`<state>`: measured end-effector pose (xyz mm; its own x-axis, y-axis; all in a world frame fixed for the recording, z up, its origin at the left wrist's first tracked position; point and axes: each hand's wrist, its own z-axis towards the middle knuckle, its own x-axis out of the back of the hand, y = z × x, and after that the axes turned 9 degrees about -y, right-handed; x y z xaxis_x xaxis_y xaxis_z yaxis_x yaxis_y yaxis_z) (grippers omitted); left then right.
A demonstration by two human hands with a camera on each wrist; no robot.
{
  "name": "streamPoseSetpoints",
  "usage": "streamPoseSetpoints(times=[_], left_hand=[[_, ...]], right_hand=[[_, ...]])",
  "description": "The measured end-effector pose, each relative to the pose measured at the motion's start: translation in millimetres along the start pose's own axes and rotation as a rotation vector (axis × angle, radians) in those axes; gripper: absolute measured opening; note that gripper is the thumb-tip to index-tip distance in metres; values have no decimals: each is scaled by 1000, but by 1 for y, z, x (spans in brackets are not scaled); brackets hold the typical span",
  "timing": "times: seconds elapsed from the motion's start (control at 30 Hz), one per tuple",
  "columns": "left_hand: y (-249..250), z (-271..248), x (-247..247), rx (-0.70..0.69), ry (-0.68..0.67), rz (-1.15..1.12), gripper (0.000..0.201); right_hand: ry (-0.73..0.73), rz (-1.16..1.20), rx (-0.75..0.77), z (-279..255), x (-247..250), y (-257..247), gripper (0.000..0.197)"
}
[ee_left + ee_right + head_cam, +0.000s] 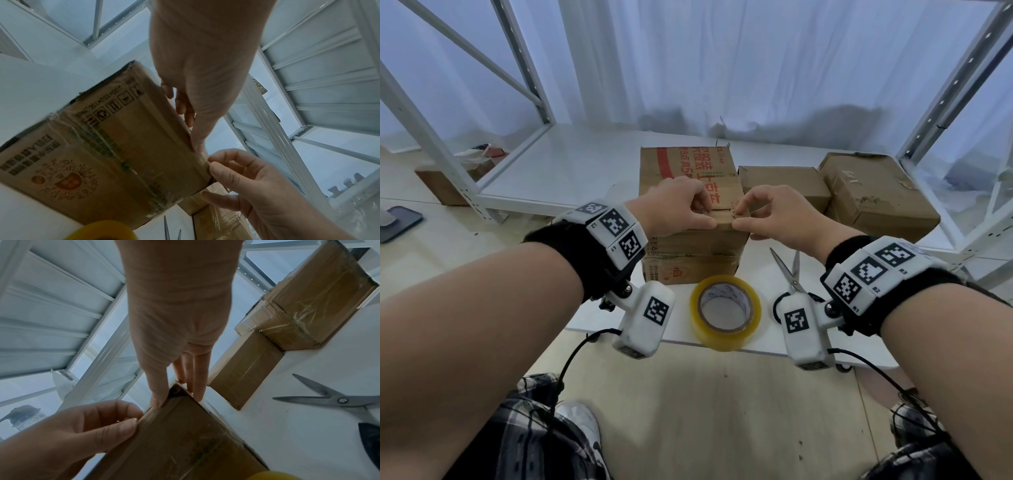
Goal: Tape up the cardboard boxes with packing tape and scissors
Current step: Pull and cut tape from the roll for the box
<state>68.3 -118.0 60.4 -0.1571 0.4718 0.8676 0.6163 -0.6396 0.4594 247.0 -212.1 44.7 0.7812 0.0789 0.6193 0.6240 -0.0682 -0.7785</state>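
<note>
A cardboard box (688,178) with red print stands on the white board (585,171), clear tape across its front face (123,146). My left hand (710,216) pinches its top front edge, thumb on the front, fingers curled on top. My right hand (739,217) pinches the same edge at the near right corner (176,400), a short gap from the left thumb. A yellowish packing tape roll (726,311) lies flat near the board's front edge. Grey scissors (791,270) lie with blades apart, right of the box.
Two more cardboard boxes, a small one (784,185) and a crumpled taped one (876,195), sit right of the printed box. White rack uprights (441,154) (948,113) flank the board. Another box (441,185) and a dark flat object (400,222) lie on the floor at left.
</note>
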Motion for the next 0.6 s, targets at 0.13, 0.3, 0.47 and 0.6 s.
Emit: streamPoseSetpoints(times=[0.13,0.3,0.47,0.6], left_hand=[[2,-1,3,-15,8,-84,24],[-4,-2,15,41,4,-55,22],[-7,1,11,93,43,-60,21],[-6,2,7,123,81,-92,22]], right_hand=[[17,-94,0,1,-1,-3,17],[104,-267,-1,8,-5,-8,19],[104,-168,-73,17,-13,-6,16],[110,-82,-111,18,-17,-7,14]])
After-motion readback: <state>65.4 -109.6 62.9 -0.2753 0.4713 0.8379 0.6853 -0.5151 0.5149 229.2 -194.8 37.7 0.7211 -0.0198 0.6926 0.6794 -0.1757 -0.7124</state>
